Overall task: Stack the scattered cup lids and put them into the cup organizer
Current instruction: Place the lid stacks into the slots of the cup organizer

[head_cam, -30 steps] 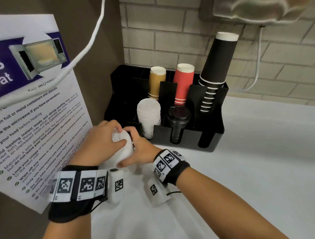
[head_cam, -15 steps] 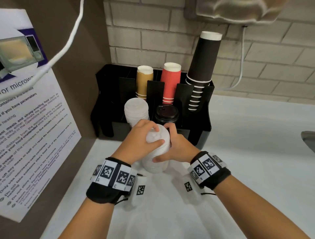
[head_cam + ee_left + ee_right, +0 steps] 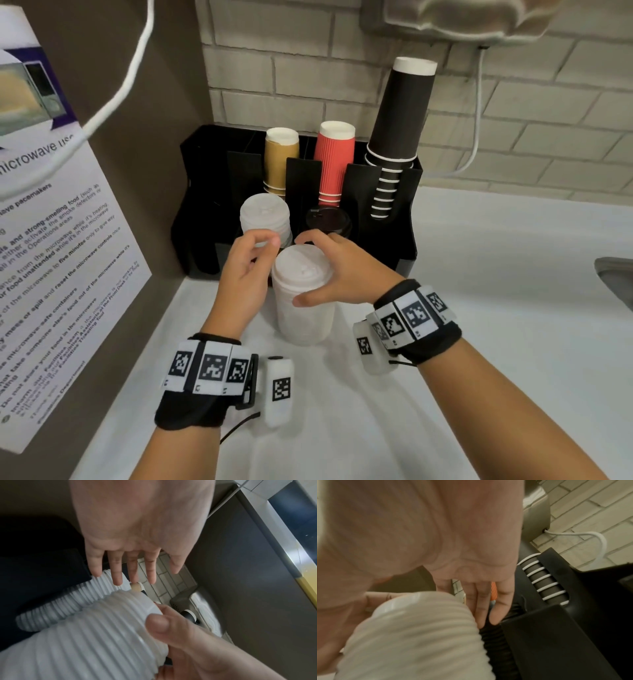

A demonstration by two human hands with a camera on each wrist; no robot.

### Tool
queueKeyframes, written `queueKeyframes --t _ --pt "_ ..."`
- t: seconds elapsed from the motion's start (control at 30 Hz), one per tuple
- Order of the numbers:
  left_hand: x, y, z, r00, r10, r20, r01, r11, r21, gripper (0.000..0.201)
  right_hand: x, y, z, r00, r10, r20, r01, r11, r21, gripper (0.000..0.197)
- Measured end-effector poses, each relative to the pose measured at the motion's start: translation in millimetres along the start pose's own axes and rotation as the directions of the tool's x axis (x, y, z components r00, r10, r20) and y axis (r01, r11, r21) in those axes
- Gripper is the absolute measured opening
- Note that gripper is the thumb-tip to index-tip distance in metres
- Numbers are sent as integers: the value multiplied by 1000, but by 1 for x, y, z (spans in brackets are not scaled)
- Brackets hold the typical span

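Head view: a tall lid stack [image 3: 303,294] is stood upright on the tabletop [image 3: 479,308], just in front of the organizer [image 3: 380,219]. It is gripped near the top by the right hand [image 3: 337,270], fingers curled round; the left hand [image 3: 245,270] is spread, w/ nothing held.

Left wrist view: left fingers [image 3: 117,573] are seen straight, apart from the stack.

Right wrist view: the stack's long axis is seen running vertical, slots just beyond.

Vs. 0.5 s ago: the left hand has been let go.

Your only legible text is on the wall poster [image 3: 65,240]: "microwave", "pacemakers", "strong-smelling food", "five minutes", "mess or spill", "microwave-safe containers". Wristband markers [image 3: 212,368] carry coded patterns, no words.
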State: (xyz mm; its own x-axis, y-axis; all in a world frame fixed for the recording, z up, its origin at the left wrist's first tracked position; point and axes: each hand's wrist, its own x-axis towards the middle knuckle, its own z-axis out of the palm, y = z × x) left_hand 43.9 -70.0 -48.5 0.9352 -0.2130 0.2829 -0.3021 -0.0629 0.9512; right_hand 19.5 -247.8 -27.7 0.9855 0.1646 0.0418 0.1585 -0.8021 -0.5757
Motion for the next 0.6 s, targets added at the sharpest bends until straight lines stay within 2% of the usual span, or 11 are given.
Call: queueKeyframes --t 0.3,0.4,0.47,0.6 --pt "0 -6 -13 1000 14 24 -12 998 -64 10 7 -3 6 998 59 -7 -59 998 10 86" --pt "-2 -6 -17 999 -15 35 17 997 -71 11 6 -7 3 995 85 -60 -86 996 -9 88" --pt "-4 -5 -20 997 -14 72 19 997 -75 28 5 -9 -3 989 89 -118 -85 996 37 87" --pt "-6 -4 -21 973 -4 233 10 1000 -24 86 1 -16 -11 981 48 -190 5 964 268 80"
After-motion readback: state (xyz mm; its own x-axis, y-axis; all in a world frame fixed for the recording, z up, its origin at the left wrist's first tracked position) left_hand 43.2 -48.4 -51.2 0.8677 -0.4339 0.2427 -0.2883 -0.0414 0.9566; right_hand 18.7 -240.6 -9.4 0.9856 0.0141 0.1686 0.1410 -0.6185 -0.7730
